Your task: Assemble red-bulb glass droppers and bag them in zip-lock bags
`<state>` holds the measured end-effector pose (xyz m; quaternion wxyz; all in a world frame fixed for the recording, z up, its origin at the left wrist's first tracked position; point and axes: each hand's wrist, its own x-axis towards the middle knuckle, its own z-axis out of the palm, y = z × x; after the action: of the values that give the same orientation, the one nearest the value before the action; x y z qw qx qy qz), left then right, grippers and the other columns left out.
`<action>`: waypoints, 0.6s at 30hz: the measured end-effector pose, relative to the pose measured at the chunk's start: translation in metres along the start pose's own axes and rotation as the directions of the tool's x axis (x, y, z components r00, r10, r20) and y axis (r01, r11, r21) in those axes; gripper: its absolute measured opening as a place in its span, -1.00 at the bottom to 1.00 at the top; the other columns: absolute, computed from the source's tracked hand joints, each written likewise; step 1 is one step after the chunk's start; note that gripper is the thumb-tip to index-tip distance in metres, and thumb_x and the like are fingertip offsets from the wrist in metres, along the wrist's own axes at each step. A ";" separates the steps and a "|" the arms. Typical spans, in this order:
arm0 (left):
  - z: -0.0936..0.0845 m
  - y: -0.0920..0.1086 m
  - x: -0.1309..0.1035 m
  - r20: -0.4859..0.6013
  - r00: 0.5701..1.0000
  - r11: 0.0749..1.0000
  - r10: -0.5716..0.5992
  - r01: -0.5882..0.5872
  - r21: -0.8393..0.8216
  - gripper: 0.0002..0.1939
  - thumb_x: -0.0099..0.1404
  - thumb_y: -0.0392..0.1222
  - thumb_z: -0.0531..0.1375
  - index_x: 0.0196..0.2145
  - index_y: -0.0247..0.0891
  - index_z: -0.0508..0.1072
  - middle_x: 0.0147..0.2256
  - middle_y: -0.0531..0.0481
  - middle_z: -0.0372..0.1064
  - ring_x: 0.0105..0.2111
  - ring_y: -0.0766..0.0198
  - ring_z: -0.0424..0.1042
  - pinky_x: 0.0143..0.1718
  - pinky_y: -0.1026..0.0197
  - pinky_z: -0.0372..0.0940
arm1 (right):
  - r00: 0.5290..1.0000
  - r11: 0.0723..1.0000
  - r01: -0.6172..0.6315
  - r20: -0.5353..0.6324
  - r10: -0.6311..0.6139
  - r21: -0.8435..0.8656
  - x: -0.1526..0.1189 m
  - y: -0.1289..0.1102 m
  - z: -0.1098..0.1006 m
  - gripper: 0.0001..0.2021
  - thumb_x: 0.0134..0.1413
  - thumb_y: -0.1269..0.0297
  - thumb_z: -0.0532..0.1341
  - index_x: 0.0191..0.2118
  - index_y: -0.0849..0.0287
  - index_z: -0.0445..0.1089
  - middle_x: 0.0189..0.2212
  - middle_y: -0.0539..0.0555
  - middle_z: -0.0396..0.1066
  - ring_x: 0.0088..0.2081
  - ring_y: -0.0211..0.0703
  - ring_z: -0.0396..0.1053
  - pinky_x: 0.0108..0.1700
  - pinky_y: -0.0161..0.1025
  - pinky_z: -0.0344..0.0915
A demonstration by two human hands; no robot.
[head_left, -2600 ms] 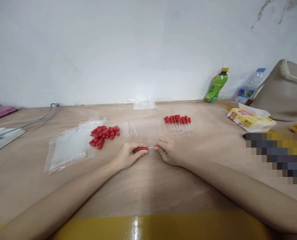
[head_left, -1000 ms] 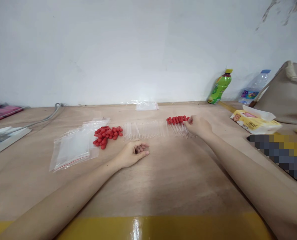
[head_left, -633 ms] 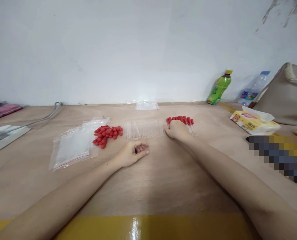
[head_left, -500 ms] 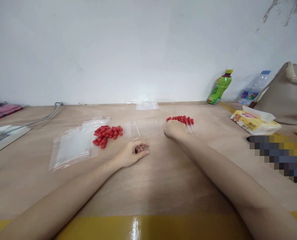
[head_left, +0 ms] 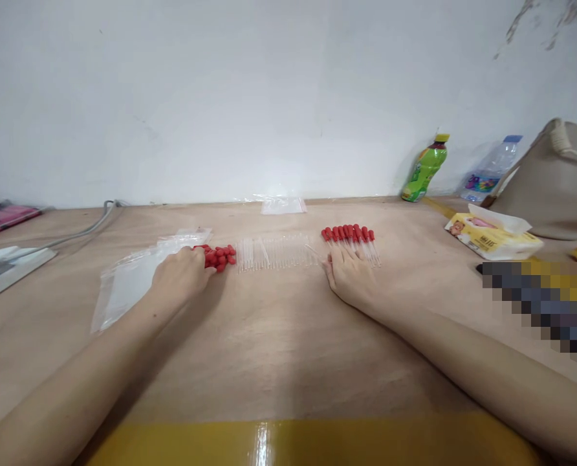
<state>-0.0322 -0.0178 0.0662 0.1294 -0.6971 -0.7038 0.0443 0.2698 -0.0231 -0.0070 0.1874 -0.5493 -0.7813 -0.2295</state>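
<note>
My left hand (head_left: pixel 182 275) reaches over the pile of red rubber dropper bulbs (head_left: pixel 223 255); its fingertips are hidden behind the hand. Clear glass dropper tubes (head_left: pixel 279 252) lie side by side in a row in the middle of the table. Just right of that row, my right hand (head_left: pixel 351 275) is low over the table, thumb and finger closed on a slanting glass tube (head_left: pixel 315 251). Its other fingers lie over the lower ends of several droppers with red bulbs fitted (head_left: pixel 354 233), which are fanned out side by side.
Clear zip bags (head_left: pixel 123 291) lie beneath and left of my left hand; another bag (head_left: pixel 283 206) is by the wall. A power strip (head_left: pixel 17 265) with a cable stands far left. Right are a green bottle (head_left: pixel 425 169), a water bottle (head_left: pixel 489 171), a tissue pack (head_left: pixel 495 236) and a beige bag (head_left: pixel 550 188).
My left hand has moved left from in front of the tube row onto the red bulbs. My right hand has drawn back slightly toward me, uncovering more of the bulbed droppers and a slanting tube.
</note>
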 end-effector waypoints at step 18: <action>0.003 0.021 -0.015 -0.237 0.921 0.915 0.309 -0.356 -0.191 -0.84 0.17 -0.22 0.04 -0.44 -0.28 0.40 -0.44 -0.12 0.35 -0.41 0.09 0.36 -0.44 0.17 0.19 | 0.994 0.890 0.112 -0.057 -0.096 0.442 -0.007 0.003 0.010 -0.67 0.16 0.43 -0.10 0.00 0.20 0.22 -0.23 0.17 0.34 -0.22 -0.11 0.27 -0.19 -0.20 0.14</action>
<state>-0.0130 -0.0323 0.0565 0.1088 -0.8182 -0.5577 -0.0872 0.2743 -0.0220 -0.0190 0.3086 -0.4454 -0.8380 -0.0638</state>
